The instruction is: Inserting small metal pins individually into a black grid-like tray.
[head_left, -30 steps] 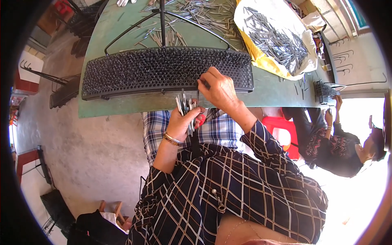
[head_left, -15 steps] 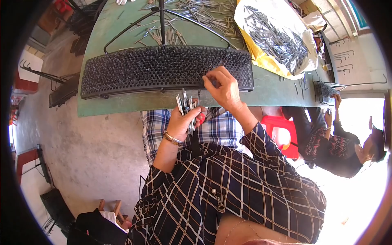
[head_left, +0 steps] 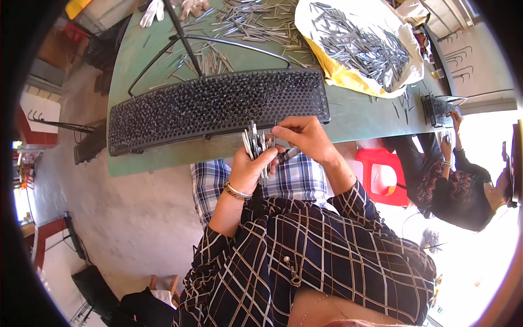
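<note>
While the left hand (head_left: 249, 168) clasps slim silvery metal rods (head_left: 251, 143), the right hand (head_left: 308, 139) bends thumb and forefinger together beside them. Whether these grip one, I cannot tell.

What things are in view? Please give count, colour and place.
Perforated rack: one, black, table's near edge
Table: one, green, front
Loose rods: many, grey, table and sack
Sack: one, white and yellow, table's right
Gloves: at least two, white and tan, table's far left
Other racks: several, black, left and far right
Stool: one, red, right
Co-worker: one, dark clothes, far right
Checked cloth: one, blue and white, lap
Rod bundle: one, silvery, held
Left hand: one, bare, around bundle
Right hand: one, bare, beside bundle
</note>
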The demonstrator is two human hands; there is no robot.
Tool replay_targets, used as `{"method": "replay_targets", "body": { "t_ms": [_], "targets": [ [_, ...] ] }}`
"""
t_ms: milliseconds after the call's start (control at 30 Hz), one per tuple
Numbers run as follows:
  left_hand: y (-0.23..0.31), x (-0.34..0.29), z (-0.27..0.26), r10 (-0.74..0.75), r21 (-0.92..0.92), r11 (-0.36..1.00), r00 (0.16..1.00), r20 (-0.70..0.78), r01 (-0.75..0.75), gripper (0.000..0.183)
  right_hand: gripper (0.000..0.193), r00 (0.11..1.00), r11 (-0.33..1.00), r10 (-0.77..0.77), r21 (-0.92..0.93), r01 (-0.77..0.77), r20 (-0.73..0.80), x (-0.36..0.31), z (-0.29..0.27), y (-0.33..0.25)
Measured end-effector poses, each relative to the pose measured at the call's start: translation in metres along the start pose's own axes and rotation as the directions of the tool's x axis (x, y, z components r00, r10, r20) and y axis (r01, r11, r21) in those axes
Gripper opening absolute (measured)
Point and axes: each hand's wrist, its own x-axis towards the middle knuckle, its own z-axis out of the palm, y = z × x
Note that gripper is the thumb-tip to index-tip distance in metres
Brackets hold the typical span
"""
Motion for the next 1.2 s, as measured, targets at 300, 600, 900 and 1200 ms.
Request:
{"method": "replay_targets", "body": {
  "t_ms": [300,600,900,1200],
  "targets": [
    [-0.007,0.036,0.033,-0.12,0.014,0.993,0.987,0.107,0.119,0.028,0.022,0.879,0.987,-0.079,0.086,0.135,-0.47,0.03,-0.029,0.0],
    [-0.013,0.044,0.019,-0.225,-0.013,0.974,0.974,0.022,0.225,0.023,0.03,0.812,0.84,-0.489,-0.421,0.341,-0.319,0.064,-0.019,0.026],
    [-0.018,0.04,0.017,-0.245,-0.116,0.962,0.969,0.032,0.247,0.021,0.021,0.652,0.507,-0.754,-0.7,0.503,-0.078,0.067,-0.025,0.034],
    [-0.011,0.033,0.02,-0.212,0.001,0.977,0.973,0.088,0.212,0.02,0.017,0.976,0.961,-0.205,-0.176,0.214,0.072,0.034,-0.032,0.014]
  ]
}}
